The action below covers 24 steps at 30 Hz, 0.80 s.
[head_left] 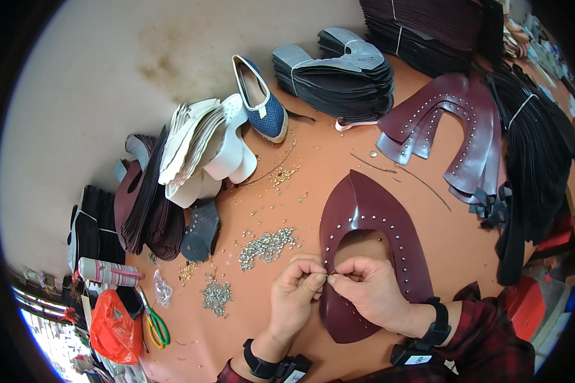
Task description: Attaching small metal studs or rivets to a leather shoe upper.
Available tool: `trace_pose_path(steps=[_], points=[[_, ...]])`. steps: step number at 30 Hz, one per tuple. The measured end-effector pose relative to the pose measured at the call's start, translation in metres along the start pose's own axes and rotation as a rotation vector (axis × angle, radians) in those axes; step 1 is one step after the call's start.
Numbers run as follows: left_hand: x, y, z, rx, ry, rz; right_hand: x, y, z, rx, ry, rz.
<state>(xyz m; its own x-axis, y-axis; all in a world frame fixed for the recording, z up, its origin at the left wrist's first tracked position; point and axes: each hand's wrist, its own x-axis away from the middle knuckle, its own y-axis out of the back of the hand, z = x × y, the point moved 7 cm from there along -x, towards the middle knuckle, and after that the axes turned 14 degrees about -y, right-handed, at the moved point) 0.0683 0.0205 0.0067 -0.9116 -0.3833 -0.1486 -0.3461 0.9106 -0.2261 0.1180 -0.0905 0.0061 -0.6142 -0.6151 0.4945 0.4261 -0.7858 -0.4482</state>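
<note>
A burgundy leather shoe upper (412, 236) lies on the tan table in front of me, with a row of silver studs around its opening. My left hand (295, 295) is pinched at its left edge, thumb and forefinger together. My right hand (372, 288) rests across the upper, its fingertips closed in a pinch that meets the left ones. Whatever is between the fingertips is tiny and mostly hidden. To the left are a heap of silver studs (267, 247) and a smaller pile of silver pieces (216, 296).
Studded burgundy uppers (460, 121) lie at right, beside bundled black pieces (533, 134). A blue shoe (262, 102), white pieces (201, 143) and a grey-black bundle (338, 76) stand along the wall. Green-handled scissors (158, 325) and a red plastic bag (114, 325) are at left.
</note>
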Motion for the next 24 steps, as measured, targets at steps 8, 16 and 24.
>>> trace_pose_path(steps=[8,16,24], points=[[0.0011,-0.0007,0.0022,0.082,-0.015,-0.021,0.0007,0.0019,0.0001,0.079,0.050,-0.045],[-0.0004,0.0006,0.0019,0.103,-0.059,0.010,0.0023,0.0022,0.0036,0.151,0.064,-0.075],[-0.0003,0.0025,0.0022,0.085,-0.017,-0.020,0.0053,0.0017,0.0070,0.183,0.106,-0.100]])
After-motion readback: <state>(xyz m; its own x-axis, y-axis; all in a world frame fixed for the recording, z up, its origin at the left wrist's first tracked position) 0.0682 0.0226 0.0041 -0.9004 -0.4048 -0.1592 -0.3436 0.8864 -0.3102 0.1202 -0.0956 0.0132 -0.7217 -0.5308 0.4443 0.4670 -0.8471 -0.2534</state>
